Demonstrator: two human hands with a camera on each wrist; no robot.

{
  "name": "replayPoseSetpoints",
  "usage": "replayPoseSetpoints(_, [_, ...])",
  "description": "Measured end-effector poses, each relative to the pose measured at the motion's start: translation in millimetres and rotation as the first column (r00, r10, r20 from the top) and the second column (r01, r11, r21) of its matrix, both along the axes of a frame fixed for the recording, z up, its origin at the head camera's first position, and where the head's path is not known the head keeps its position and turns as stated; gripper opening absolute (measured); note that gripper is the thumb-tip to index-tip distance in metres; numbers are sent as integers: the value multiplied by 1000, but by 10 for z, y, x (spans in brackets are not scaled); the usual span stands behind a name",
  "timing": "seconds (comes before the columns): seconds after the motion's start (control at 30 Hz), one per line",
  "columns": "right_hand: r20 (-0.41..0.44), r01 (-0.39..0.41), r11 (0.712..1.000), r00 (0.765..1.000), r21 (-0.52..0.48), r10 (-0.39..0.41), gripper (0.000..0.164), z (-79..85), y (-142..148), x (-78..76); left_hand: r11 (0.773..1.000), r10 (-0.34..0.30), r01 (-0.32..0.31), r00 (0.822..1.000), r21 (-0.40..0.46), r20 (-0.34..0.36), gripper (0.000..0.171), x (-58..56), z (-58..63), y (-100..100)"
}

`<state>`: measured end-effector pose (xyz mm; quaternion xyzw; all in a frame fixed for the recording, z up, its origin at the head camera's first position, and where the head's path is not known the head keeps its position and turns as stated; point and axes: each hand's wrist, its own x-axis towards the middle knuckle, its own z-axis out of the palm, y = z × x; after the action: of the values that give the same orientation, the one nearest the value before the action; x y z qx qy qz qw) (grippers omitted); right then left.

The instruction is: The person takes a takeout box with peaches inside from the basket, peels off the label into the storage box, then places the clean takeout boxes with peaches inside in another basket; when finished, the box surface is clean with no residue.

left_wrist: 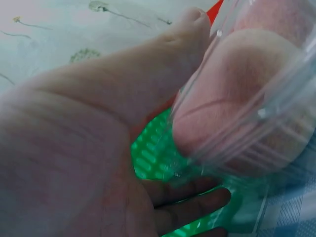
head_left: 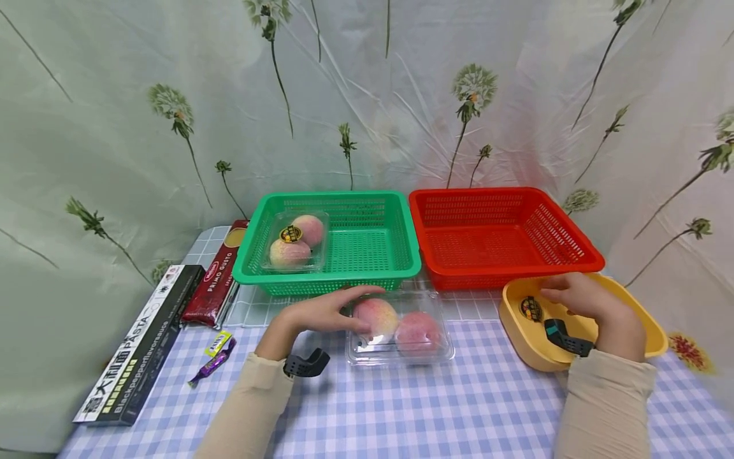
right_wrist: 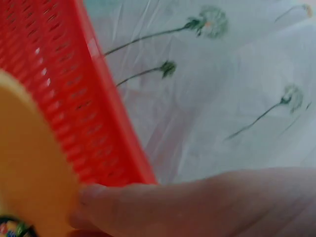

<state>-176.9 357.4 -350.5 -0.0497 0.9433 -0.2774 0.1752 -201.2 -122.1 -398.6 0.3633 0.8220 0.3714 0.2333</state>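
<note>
A clear plastic box with two peaches lies on the checked cloth in the middle. At its left end is my left hand, thumb and fingers spread apart beside the box. In the left wrist view the thumb is by the box edge and the fingers stretch out loosely. My right hand reaches into the yellow basin, fingers bent downward, next to a round black label. Its fingertips are partly hidden, so whether they pinch anything is unclear.
Behind stand a green basket, holding another peach box with a black label, and a red basket. To the left lie a black pasta box, a red spaghetti packet and two small wrapped sweets.
</note>
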Motion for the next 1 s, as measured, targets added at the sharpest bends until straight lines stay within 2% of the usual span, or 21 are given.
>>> replayPoseSetpoints(0.13, [-33, -34, 999, 999, -31, 33, 44, 111, -93, -46, 1000, 12, -13, 998, 21, 69, 72, -22, -25, -62])
replayPoseSetpoints(0.23, [-116, -17, 998, 993, -59, 10, 38, 166, -112, -78, 1000, 14, -17, 995, 26, 102, 73, -37, -63, -86])
replayPoseSetpoints(0.3, [-202, 15, 998, 979, -59, -27, 36, 178, -105, -94, 1000, 13, -16, 994, 27, 109, 73, -44, -86, -96])
replayPoseSetpoints(0.37, [-285, 66, 996, 955, -61, -80, 36, 167, -87, -97, 999, 7, -11, 993, 34, 119, 73, -52, -102, -100])
replayPoseSetpoints(0.5, [-413, 200, 975, 883, -100, -223, 39, 84, -49, -101, 996, -7, -7, 989, 90, 148, 67, -65, -109, -113])
replayPoseSetpoints(0.57, [-456, 292, 949, 832, -124, -315, 40, 33, -22, -100, 991, -16, -6, 986, 131, 167, 62, -65, -104, -115])
replayPoseSetpoints(0.7, [-530, 438, 883, 715, -169, -456, 40, -63, 31, -118, 978, -41, -7, 973, 209, 228, 53, -55, -84, -114])
replayPoseSetpoints(0.77, [-559, 467, 868, 680, -170, -476, 40, -97, 72, -125, 970, -56, -10, 964, 244, 261, 49, -46, -72, -102])
replayPoseSetpoints(0.8, [-565, 469, 868, 676, -166, -473, 41, -113, 97, -129, 964, -60, -16, 959, 264, 277, 48, -43, -70, -93])
replayPoseSetpoints(0.87, [-560, 455, 879, 695, -142, -451, 43, -139, 157, -134, 954, -58, -41, 947, 298, 315, 46, -37, -67, -66])
replayPoseSetpoints(1.0, [-501, 373, 923, 784, -92, -366, 55, -197, 258, -154, 938, -2, -127, 929, 323, 371, 45, -19, -55, 16])
